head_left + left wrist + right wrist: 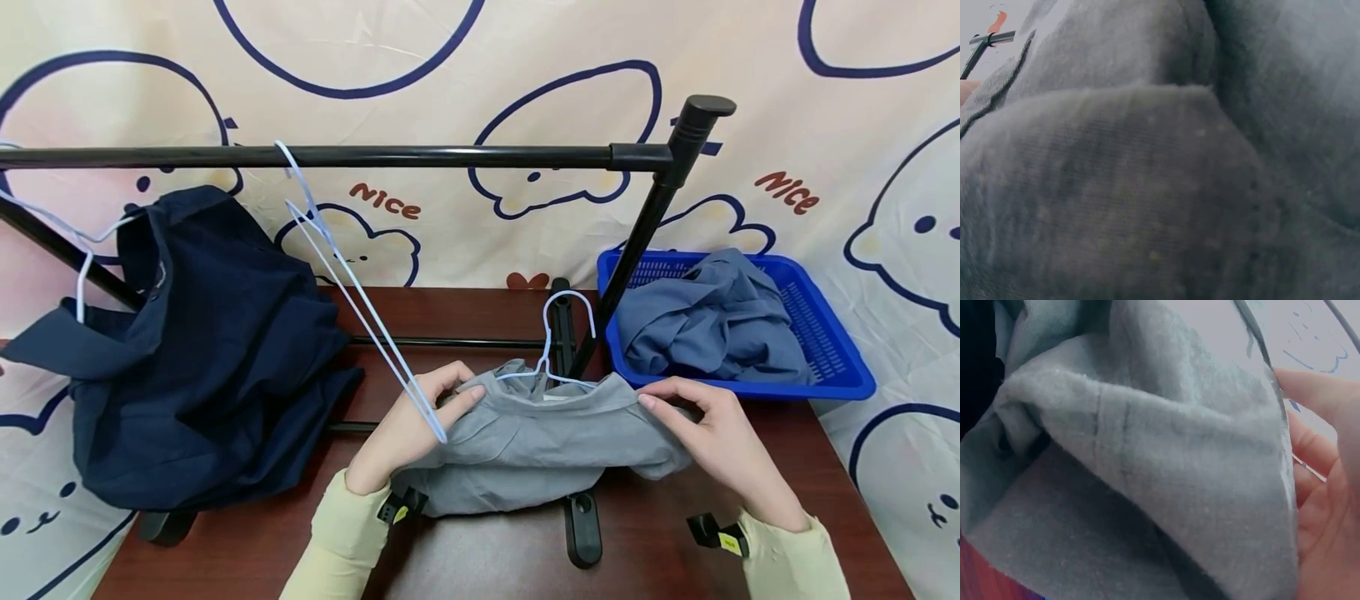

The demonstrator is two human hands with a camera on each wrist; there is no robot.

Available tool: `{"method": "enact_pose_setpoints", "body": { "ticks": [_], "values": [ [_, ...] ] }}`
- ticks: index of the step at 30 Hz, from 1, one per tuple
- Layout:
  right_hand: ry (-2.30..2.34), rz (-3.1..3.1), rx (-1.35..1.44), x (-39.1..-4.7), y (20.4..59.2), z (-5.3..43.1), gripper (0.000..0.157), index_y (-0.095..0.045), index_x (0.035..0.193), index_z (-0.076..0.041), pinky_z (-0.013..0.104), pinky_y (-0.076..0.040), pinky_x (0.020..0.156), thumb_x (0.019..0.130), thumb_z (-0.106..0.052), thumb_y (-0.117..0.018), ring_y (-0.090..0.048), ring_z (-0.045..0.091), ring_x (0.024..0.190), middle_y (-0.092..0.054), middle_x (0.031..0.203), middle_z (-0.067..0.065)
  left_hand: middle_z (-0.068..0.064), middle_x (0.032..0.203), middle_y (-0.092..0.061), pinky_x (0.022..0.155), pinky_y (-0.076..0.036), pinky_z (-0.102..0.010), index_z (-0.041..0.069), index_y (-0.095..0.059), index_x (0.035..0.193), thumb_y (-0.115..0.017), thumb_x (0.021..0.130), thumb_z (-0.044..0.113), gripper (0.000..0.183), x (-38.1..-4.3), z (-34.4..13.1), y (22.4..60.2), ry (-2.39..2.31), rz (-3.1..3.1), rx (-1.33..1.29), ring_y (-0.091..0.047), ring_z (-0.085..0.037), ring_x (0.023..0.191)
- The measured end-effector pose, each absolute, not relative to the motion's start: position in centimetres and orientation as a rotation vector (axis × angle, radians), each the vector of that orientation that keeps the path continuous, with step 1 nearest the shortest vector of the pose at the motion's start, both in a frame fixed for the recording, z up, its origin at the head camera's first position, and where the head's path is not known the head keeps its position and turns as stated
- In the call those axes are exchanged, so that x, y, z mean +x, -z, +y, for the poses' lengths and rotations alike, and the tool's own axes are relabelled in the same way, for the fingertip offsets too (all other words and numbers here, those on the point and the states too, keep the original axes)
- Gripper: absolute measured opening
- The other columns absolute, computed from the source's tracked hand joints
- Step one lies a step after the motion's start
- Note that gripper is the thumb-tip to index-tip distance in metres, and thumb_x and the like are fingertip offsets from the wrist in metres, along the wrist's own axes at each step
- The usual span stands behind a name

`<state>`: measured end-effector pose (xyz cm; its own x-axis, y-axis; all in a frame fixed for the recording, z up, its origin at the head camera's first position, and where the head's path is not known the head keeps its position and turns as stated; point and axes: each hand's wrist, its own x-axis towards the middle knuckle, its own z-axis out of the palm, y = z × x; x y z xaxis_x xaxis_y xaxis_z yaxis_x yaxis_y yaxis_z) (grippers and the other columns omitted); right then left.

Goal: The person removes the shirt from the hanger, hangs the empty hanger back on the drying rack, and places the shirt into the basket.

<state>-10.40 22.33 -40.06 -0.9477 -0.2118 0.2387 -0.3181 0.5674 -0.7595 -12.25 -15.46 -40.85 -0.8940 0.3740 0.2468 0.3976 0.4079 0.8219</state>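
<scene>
Blue rectangular plastic basket with perforated walls (821, 321): back right of the worktop, a dark red-brown wood-look surface (660, 533). In it, one bunched heap of slate-blue cloth (712, 321), piled mostly left and centre; heap top comes up past the back rim, part of the basket's right side shows bare mesh. Can't tell if the heap is one garment or several.

Light grey collared fabric shirt (532, 437): front middle of the worktop, left of and in front of the basket, bunched below the collar. Thin light-blue hanger (547, 329) sits in its neck opening, hook up, off the rail and near the rack upright. White tag inside the collar.

Hands: left hand (408, 429) pinches the shirt beside the collar, thumb on top. Right hand (720, 433) pinches the opposite shoulder edge, thumb in front; right wrist view shows the fingers at the cloth's edge and stitched seam lines. Left wrist view is mostly blurred grey cloth, no grip detail.

Black tubular rack (450, 157) stands on the worktop. Bare second light-blue hanger (315, 218) hooks over its rail, lower end overlapping the left hand in head view; contact unclear. Far left: navy collared shirt (210, 350) with another light-blue hanger at its neck.
</scene>
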Motion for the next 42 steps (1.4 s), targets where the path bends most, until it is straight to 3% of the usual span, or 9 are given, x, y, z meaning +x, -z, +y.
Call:
{"method": "enact_pose_setpoints", "body": {
  "ticks": [19, 29, 42],
  "values": [
    [-1.341, -2.761, 0.434, -10.5, 40.6, 22.9, 0.008, -0.078, 0.100, -0.028, 0.020, -0.049, 0.080, 0.099, -0.026, -0.070, -0.065, 0.010, 0.097, -0.073, 0.101, -0.013, 0.007, 0.069, -0.046, 0.057, -0.037, -0.029, 0.028, -0.064, 0.092, -0.060, 0.104, 0.038, 0.016, -12.3, -15.5, 41.4, 1.612, -2.593, -0.733, -0.043, -0.014, 0.059],
    [-1.358, -2.734, 0.428, -10.5, 40.7, 22.4, 0.008, -0.077, 0.097, -0.028, 0.021, -0.048, 0.076, 0.099, -0.025, -0.070, -0.064, 0.011, 0.092, -0.073, 0.098, -0.011, 0.008, 0.068, -0.045, 0.058, -0.037, -0.029, 0.026, -0.065, 0.093, -0.062, 0.104, 0.023, 0.012, -12.4, -15.1, 41.7, 1.617, -2.531, -0.794, -0.042, -0.012, 0.058],
    [-1.322, -2.691, 0.418, -10.5, 40.7, 21.4, 0.007, -0.076, 0.095, -0.029, 0.022, -0.048, 0.072, 0.098, -0.023, -0.072, -0.064, 0.010, 0.086, -0.071, 0.096, -0.013, 0.010, 0.067, -0.043, 0.057, -0.037, -0.029, 0.029, -0.062, 0.089, -0.059, 0.105, 0.033, 0.016, -12.3, -14.8, 41.6, 1.523, -2.551, -0.788, -0.041, -0.011, 0.058]
  ]
}}
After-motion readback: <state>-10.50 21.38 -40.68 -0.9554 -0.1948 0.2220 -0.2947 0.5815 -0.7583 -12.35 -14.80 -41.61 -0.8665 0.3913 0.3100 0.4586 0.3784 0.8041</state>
